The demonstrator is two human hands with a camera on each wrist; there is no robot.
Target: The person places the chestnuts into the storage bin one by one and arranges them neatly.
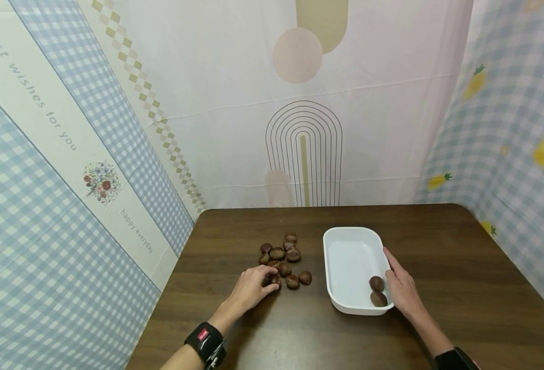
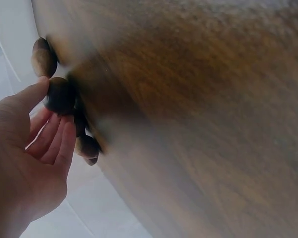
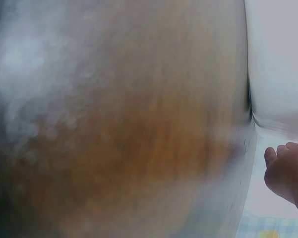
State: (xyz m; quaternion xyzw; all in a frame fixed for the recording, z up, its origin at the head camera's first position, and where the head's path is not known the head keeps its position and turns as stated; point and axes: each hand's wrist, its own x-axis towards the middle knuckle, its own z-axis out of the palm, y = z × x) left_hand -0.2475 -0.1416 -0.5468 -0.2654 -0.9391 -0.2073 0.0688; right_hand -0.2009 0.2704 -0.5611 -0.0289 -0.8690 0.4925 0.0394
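My left hand (image 1: 250,289) is at the near edge of a loose pile of brown chestnuts (image 1: 277,253). Between its thumb and fingers it pinches one chestnut (image 2: 60,96), dark and round in the left wrist view. Other chestnuts lie close around the fingertips, some partly hidden behind the hand. On the right, a white rectangular dish (image 1: 349,262) with rounded corners stands on the table. Two chestnuts (image 1: 377,291) lie inside it at the near right corner. My right hand (image 1: 403,290) grips the dish's right side, thumb at the rim.
The dark wooden table (image 1: 300,336) ends at a patterned cloth (image 1: 235,154) hanging behind it. Checked cloths hang on both sides. Single chestnuts (image 1: 305,277) lie between the pile and the dish. A black band (image 1: 205,343) is strapped round the left wrist.
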